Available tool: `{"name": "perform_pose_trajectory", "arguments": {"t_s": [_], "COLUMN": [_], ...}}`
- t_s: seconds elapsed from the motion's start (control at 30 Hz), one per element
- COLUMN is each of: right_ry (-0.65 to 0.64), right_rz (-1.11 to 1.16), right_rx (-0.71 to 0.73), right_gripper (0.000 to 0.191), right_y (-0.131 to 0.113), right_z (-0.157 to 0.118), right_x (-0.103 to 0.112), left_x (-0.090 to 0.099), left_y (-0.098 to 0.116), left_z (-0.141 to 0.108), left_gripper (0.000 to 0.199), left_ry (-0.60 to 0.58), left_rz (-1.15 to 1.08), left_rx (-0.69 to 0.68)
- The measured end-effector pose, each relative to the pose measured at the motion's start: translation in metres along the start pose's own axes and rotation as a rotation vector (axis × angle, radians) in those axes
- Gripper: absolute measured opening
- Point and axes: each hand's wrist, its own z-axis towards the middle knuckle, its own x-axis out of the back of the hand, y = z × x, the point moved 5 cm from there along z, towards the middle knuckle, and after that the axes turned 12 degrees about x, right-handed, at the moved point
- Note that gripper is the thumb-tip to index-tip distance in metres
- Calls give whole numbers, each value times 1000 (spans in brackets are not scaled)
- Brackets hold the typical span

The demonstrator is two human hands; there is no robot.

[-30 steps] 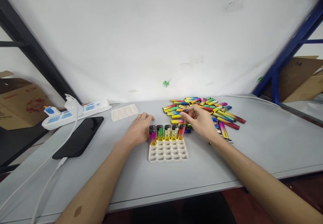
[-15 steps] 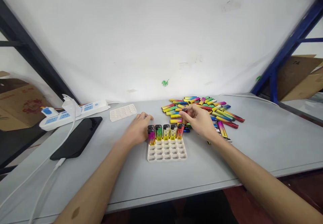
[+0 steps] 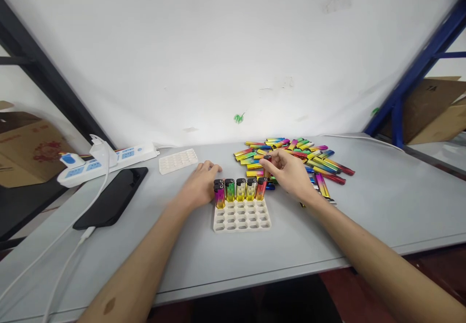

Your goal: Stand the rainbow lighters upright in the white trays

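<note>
A white tray [image 3: 242, 218] with rows of oblong holes lies before me. Several translucent lighters with black tops stand in its back part, among them a purple one [image 3: 220, 197], a green one [image 3: 230, 191] and a red one [image 3: 261, 189]. My left hand [image 3: 201, 184] rests beside the back left corner, fingers loosely bent and partly spread; its thumb side is partly hidden by the lighters. Just behind the tray's right side, my right hand [image 3: 289, 170] pinches an upright, shiny red-orange lighter case [image 3: 267, 167] between thumb and fingers. Part of it is covered.
A pile of shiny multicoloured lighter cases [image 3: 327, 165] spreads behind and right of my right hand. A second white tray [image 3: 178, 161] lies back left. Farther left are a black phone [image 3: 111, 199] with a cable and a power strip [image 3: 133, 154]. The wall [image 3: 218, 70] rises behind the table.
The view has shifted very slightly. Both hands keep nearly the same places, the right one still pinching the case.
</note>
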Motion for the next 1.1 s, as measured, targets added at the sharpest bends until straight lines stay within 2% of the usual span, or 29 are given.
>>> {"name": "perform_pose_trajectory", "arguments": {"t_s": [0.3,0.4,0.53,0.6,0.67,0.73,0.83,0.93,1.1], "right_ry": [-8,44,336,357,201,-3,-233,-344,-401], "right_rz": [-27,-30,48,64,22,-72,-243,-367,-445], "right_rx": [12,39,92,166,267,355,376,320,257], "right_gripper": [33,31,31,30,27,25,21,22,31], "right_y": [2,-3,-38,-65,-92,-108,-109,-102,-104], "right_z": [1,1,-10,-20,-28,-35,-40,-40,-35], "right_x": [-1,7,34,38,26,4,-28,-44,-48], "left_x": [-1,-1,-1,-1,-1,-1,0,2,2], "left_y": [-1,-1,-1,-1,-1,-1,0,2,3], "left_z": [1,2,2,2,2,2,1,0,-1], "left_gripper": [46,47,50,50,49,46,43,44,46], "left_ry": [19,7,4,8,15,23,26,22,8], "left_rz": [-7,5,-5,-10,-15,-21,-23,-10,3], "left_rx": [-7,-2,-6,-15,-14,-5,-3,-4,4]}}
